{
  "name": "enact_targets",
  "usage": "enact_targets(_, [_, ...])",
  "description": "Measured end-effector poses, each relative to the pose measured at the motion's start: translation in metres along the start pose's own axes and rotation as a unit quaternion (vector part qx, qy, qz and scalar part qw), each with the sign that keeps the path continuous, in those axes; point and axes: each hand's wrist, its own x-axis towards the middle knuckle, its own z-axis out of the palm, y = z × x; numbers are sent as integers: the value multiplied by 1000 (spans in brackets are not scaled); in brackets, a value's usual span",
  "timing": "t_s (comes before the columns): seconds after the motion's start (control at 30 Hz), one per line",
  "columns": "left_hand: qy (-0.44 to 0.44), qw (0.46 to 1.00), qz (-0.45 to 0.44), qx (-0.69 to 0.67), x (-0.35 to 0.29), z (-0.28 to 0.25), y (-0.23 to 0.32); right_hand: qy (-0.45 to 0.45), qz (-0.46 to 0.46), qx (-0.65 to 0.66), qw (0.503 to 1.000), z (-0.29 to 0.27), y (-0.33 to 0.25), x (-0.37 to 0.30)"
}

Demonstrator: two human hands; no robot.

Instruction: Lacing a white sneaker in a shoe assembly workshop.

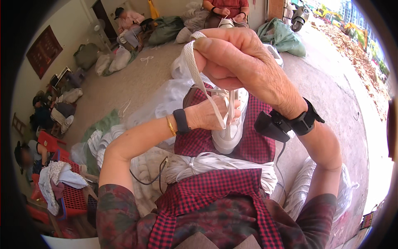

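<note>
I see right hand [240, 62] pulling flat white lace [191, 62] up; left hand [211, 114] steadies white mesh shoe [228, 135], probably on lap.

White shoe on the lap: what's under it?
Under the white shoe lies the red checked apron, with a bundle of white laces nearer the body. The sole is hidden.

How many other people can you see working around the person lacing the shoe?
3: one seated at the far wall, upper left; one seated at the top centre; one at the left edge by the red crate. Others may be hidden.
</note>
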Motion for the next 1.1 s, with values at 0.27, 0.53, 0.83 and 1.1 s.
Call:
enact_targets(0.27, [145, 920, -338, -133, -33, 9, 16, 40, 23, 108, 993, -11, 9, -14])
enact_targets(0.53, [424, 454, -489, -612, -145, -31, -43, 50, -205, 351, 912, -150, 1, -60])
enact_targets(0.83, [603, 336, -519, -504, -266, -71, -117, 555, -15, 148, 819, -259, 127, -220])
enact_targets(1.1, [-126, 715, -688, 3, -192, -70, -75, 295, 458, -419, 727, -224, 208, -293])
